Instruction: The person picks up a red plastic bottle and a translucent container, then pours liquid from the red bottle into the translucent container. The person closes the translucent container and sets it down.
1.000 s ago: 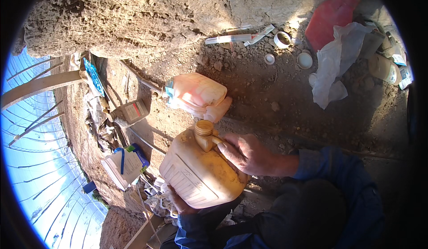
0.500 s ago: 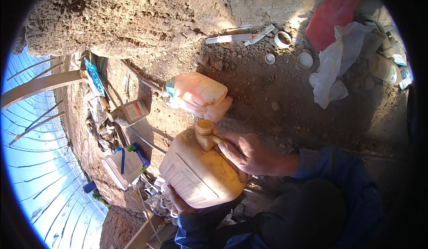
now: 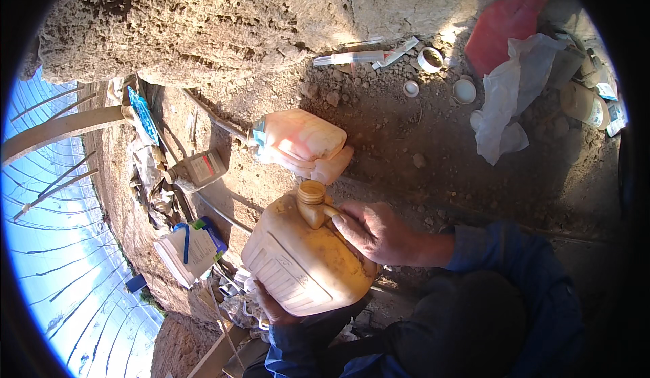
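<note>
A yellowed plastic jerrycan is held tilted in front of me, its threaded mouth uncapped and pointing away from me. My right hand is closed around its handle, with the thumb lying along the top. At the lower left, my left hand presses against the side of the jerrycan; most of its fingers are hidden behind it. Just beyond the mouth, a pinkish-white plastic jug rests on the dirt. What the jerrycan contains cannot be seen.
Two white caps, a white ring and a clear syringe-like tube lie by the earthen wall. At far right are a red container, crumpled plastic and bottles. Leftward stand a grey bottle and a white box.
Almost nothing differs. Both hands keep their hold on the jerrycan, which has barely shifted.
</note>
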Tool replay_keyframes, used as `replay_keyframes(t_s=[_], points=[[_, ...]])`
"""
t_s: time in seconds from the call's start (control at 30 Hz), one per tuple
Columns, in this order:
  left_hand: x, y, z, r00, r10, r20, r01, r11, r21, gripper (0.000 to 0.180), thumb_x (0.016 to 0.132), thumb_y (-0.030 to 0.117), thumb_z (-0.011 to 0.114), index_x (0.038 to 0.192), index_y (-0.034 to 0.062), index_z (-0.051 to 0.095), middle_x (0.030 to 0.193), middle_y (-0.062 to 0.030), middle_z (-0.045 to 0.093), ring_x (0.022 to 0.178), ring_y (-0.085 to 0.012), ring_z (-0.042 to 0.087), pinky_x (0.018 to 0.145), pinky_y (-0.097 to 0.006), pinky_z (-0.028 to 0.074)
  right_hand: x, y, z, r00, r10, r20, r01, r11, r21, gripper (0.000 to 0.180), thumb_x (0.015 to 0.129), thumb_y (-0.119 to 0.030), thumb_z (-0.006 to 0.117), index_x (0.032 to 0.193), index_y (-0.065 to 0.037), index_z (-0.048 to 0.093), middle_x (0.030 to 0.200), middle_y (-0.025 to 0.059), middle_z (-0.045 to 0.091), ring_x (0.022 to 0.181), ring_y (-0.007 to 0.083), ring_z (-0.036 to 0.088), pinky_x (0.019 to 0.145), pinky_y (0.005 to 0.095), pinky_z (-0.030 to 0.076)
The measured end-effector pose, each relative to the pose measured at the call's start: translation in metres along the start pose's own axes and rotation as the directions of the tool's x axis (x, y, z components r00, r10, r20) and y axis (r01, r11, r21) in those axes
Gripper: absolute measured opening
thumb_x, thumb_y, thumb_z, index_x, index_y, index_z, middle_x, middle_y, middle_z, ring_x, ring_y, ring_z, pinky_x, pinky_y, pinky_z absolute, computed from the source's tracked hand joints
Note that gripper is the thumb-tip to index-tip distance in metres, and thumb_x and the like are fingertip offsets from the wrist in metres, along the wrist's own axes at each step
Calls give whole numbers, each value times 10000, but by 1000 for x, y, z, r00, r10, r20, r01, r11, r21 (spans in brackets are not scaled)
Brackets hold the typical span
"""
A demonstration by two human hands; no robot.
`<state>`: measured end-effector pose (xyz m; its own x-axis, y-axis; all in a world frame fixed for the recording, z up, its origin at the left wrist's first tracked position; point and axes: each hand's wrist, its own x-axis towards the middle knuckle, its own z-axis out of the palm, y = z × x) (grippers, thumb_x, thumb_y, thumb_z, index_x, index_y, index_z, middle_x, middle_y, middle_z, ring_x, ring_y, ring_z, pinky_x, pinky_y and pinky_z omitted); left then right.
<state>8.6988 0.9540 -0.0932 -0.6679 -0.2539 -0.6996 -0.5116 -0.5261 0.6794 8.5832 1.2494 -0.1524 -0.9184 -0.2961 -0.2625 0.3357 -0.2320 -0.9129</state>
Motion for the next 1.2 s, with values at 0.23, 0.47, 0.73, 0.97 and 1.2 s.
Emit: replay_keyframes(t_s=[0.23, 0.47, 0.73, 0.97, 1.2], points=[[1, -1, -11, 999, 11, -35, -11, 1000, 14, 842, 1030, 649, 588, 1630, 88, 401, 1572, -164, 556, 1367, -370, 608, 1141, -566, 520, 0, 1, 1, 1000, 2, 0, -2, 1000, 10, 315, 1114, -230, 599, 934, 26, 631, 760, 243, 635, 617, 261, 559, 620, 441, 446], [0, -1, -11, 998, 10, -59, -9, 1000, 17, 842, 1025, 647, 595, 1627, 89, 406, 1569, -165, 559, 1366, -372, 607, 1143, -569, 516, 0, 0, 0, 1000, -14, -3, 14, 1000, 10, 306, 1111, -219, 607, 934, 28, 635, 756, 240, 635, 612, 259, 549, 612, 441, 443], [-1, 0, -5, 999, 7, -35, -7, 1000, 11, 845, 1027, 648, 592, 1632, 90, 402, 1576, -161, 554, 1372, -373, 603, 1148, -571, 510, 0, 3, 1, 999, -41, -21, 42, 999, 18, 302, 1110, -209, 610, 928, 29, 642, 739, 229, 630, 603, 261, 538, 597, 440, 429], [-1, 0, -2, 1000, 10, -25, -10, 1000, 3, 843, 1025, 644, 599, 1631, 91, 405, 1572, -161, 559, 1372, -372, 603, 1150, -573, 509, -1, 0, -5, 999, 10, 44, -8, 999, -42, 190, 1108, -149, 609, 1062, 26, 667, 780, 171, 644, 676, 171, 544, 625, 383, 462], [-1, 0, -5, 999, 2, -32, -2, 1000, 5, 854, 1013, 645, 621, 1626, 89, 411, 1569, -160, 561, 1372, -372, 601, 1150, -570, 508, 0, 2, -1, 999, -36, -16, 37, 999, 3, 300, 1109, -205, 612, 922, 29, 635, 740, 230, 623, 604, 257, 532, 600, 435, 434]])
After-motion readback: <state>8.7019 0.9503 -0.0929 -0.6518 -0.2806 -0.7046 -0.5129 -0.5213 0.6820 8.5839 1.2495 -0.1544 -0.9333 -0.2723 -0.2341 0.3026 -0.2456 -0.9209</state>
